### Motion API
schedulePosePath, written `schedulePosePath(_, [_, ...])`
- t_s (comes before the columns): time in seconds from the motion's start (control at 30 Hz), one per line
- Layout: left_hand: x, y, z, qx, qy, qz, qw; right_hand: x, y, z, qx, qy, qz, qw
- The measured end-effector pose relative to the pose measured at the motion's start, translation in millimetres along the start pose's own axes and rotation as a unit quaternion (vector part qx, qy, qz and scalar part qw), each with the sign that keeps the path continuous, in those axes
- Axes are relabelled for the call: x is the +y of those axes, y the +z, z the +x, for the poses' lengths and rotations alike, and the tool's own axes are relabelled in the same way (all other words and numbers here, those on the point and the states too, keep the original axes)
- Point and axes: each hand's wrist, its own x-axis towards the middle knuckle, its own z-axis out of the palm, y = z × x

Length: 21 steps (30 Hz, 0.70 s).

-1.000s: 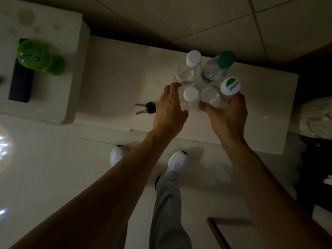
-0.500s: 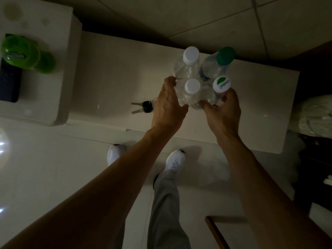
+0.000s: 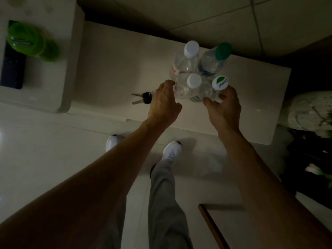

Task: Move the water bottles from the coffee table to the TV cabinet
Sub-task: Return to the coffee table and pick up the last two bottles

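Four water bottles (image 3: 197,69) stand upright in one tight group on a low cream surface (image 3: 116,69), touching each other. Seen from the middle of the group, a white-capped bottle (image 3: 183,65) is at 11 o'clock, a bottle with a dark green cap (image 3: 212,63) at 1 o'clock, a second white-capped one (image 3: 193,81) at 7 o'clock, and one with a green-and-white cap (image 3: 220,82) at 4 o'clock.

The left hand (image 3: 165,105) is at 8 o'clock of the group. Its fingers are loosely bent beside the nearest bottle and its thumb stays away from it; real contact I cannot tell. The right hand (image 3: 224,110) is at 5 o'clock, fingers spread and relaxed, thumb tip just beside the bottle bases, gripping nothing.

Some keys (image 3: 143,99) lie on the same surface at 9 o'clock of the left hand, partly hidden by it. At 10 o'clock of the picture, on a higher block (image 3: 53,90), lies a bright green bottle (image 3: 30,40) next to a dark flat object (image 3: 12,69).
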Motion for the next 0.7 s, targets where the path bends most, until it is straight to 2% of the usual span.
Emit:
schedulePosePath(0.2, [0,-49,-27,-0.069,0.011,0.088,0.994,-18,-33,-33,0.002,0.012,-0.056,0.998])
schedulePosePath(0.43, [9,-140,-97,-0.138,0.004,0.160,0.977,-66,-71,-97,-0.078,-0.060,-0.167,0.981])
schedulePosePath(0.7, [30,-221,-184,-0.102,0.008,0.165,0.981,-140,-73,-171,-0.193,-0.173,-0.260,0.930])
